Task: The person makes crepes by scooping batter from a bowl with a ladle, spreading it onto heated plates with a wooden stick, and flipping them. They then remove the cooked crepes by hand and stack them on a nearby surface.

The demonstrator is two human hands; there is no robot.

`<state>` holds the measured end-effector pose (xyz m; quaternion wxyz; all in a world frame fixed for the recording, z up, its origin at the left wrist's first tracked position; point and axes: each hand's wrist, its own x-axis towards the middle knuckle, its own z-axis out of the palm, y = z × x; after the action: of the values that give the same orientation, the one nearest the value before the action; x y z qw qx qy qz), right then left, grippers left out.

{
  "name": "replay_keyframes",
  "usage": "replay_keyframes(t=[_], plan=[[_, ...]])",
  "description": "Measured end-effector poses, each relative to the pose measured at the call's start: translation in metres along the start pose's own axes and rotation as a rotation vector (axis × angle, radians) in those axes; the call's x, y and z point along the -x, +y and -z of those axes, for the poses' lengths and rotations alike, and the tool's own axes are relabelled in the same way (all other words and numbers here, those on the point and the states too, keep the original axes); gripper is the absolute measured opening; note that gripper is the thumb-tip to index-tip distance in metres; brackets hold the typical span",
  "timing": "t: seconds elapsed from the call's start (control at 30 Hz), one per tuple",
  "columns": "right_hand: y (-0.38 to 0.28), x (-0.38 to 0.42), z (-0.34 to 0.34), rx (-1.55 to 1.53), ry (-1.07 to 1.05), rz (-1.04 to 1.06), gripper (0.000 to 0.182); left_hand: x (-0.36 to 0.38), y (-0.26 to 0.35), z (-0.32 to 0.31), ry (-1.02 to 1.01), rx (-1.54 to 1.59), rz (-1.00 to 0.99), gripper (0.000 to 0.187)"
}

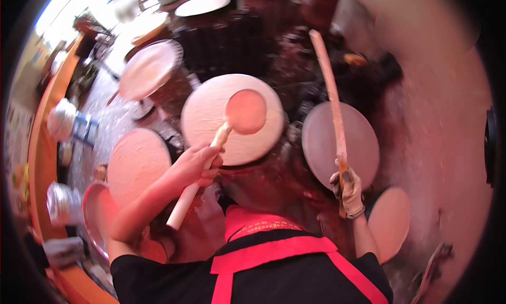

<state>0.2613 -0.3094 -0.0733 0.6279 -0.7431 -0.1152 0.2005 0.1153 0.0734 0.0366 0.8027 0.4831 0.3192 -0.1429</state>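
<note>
My bare left hand [203, 164] is wrapped round the pale handle of a ladle [246, 111], whose round head is over the middle round griddle [203, 111]. A pale, batter-like layer covers that griddle. On the right, my gloved right hand [349, 190] grips a long, narrow wooden spatula [329, 85] by its lower end. The spatula points up and away from me, crossing in view over a greyish round griddle [361, 140]. The palm side of the left grip is hidden.
Left of me is a pale-topped round griddle [138, 164], with a red-rimmed basin [90, 219] beside it. Further off stands another round plate [151, 69]. A pale disc [390, 222] lies near my right elbow. An orange ledge [48, 130] runs along the left.
</note>
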Motion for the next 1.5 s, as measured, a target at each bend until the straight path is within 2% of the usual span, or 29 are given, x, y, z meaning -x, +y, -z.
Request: replay_keyframes(t=[0.07,0.1,0.13,0.17,0.2,0.27,0.3,0.37,0.43,0.47,0.53,0.6,0.63,0.73,0.77,0.83,0.9,0.93,0.97,1.0,1.07,1.1,1.13,1.17,1.23,1.3,1.33,1.4,1.5], plan=[[-0.022,0.035,0.058,0.248,-0.07,0.137,0.059,-0.03,0.0,-0.073,-0.011,-0.471,-0.204,0.024],[-0.029,0.044,0.074,0.385,-0.033,0.346,0.049,-0.045,-0.001,-0.105,-0.032,-0.641,-0.341,0.025],[-0.037,0.049,0.089,0.542,0.0,0.556,0.039,-0.068,-0.006,-0.135,-0.018,-0.987,-0.727,0.022],[-0.051,0.054,0.102,0.686,0.032,0.606,0.035,-0.075,-0.004,-0.173,-0.037,-1.123,-0.808,0.019],[-0.06,0.061,0.117,0.829,0.051,0.639,0.033,-0.079,-0.005,-0.207,-0.054,-1.254,-0.884,0.018],[-0.062,0.08,0.149,0.961,0.148,0.396,0.035,-0.101,-0.018,-0.252,-0.122,-1.326,-1.032,0.016],[-0.051,0.082,0.161,0.894,0.262,0.442,0.037,-0.106,-0.024,-0.271,-0.138,-1.329,-1.02,0.015],[-0.026,0.099,0.177,0.562,0.337,0.211,0.039,-0.118,-0.037,-0.294,-0.172,-1.289,-0.982,0.017],[-0.005,0.131,0.191,0.015,0.248,-0.297,0.042,-0.143,-0.057,-0.311,-0.197,-1.191,-0.948,0.02],[0.018,0.142,0.187,-0.2,0.301,-0.311,0.044,-0.157,-0.069,-0.321,-0.158,-1.137,-0.877,0.021],[0.066,0.157,0.177,-0.323,0.344,-0.339,0.047,-0.189,-0.102,-0.339,-0.067,-1.026,-0.725,0.024],[0.098,0.16,0.162,-0.43,0.399,-0.284,0.049,-0.223,-0.132,-0.356,-0.069,-0.955,-0.571,0.025],[0.143,0.151,0.153,-0.33,0.47,-0.185,0.049,-0.243,-0.146,-0.363,-0.066,-0.92,-0.501,0.027],[0.165,0.121,0.141,-0.094,0.581,-0.056,0.048,-0.299,-0.185,-0.372,0.045,-0.998,-0.886,0.027],[0.157,0.11,0.139,0.006,0.6,-0.011,0.046,-0.304,-0.189,-0.378,0.121,-1.035,-0.915,0.023],[0.194,0.064,0.143,0.329,0.747,0.239,0.045,-0.313,-0.184,-0.388,0.206,-0.992,-0.969,0.021],[0.15,0.044,0.147,0.057,0.691,0.003,0.046,-0.321,-0.172,-0.393,0.288,-0.938,-1.073,0.02],[0.09,0.043,0.149,-0.37,0.534,-0.357,0.047,-0.319,-0.159,-0.394,0.328,-0.904,-1.149,0.019],[0.11,0.021,0.143,-0.568,0.576,-0.274,0.036,-0.314,-0.146,-0.393,0.367,-0.868,-1.225,0.017],[0.113,0.011,0.148,-0.695,0.536,-0.343,0.018,-0.308,-0.133,-0.387,0.314,-0.86,-1.186,0.018],[0.118,0.011,0.155,-0.917,0.43,-0.27,0.044,-0.287,-0.101,-0.376,0.204,-0.842,-1.111,0.019],[0.129,0.017,0.154,-0.983,0.384,-0.285,0.044,-0.252,-0.085,-0.375,0.155,-0.762,-1.046,0.022],[0.128,0.034,0.143,-1.015,0.34,-0.149,0.038,-0.222,-0.077,-0.368,0.108,-0.68,-0.981,0.025],[0.132,0.049,0.128,-0.997,0.412,-0.15,0.044,-0.229,-0.08,-0.343,0.099,-0.627,-0.993,0.031],[0.138,0.073,0.096,-1.019,0.569,-0.182,0.049,-0.201,-0.084,-0.305,0.013,-0.505,-0.899,0.025],[0.141,0.072,0.064,-1.019,0.693,-0.194,0.047,-0.174,-0.098,-0.264,0.018,-0.482,-0.739,0.022],[0.126,0.065,0.056,-0.941,0.682,-0.223,0.047,-0.149,-0.098,-0.247,0.024,-0.516,-0.505,0.027],[0.11,0.035,0.044,-0.932,0.682,-0.223,0.041,-0.131,-0.122,-0.212,-0.045,-0.19,-0.3,0.028],[0.123,-0.031,0.046,-0.91,0.678,-0.218,0.027,-0.106,-0.143,-0.173,-0.038,0.047,-0.068,0.025]])
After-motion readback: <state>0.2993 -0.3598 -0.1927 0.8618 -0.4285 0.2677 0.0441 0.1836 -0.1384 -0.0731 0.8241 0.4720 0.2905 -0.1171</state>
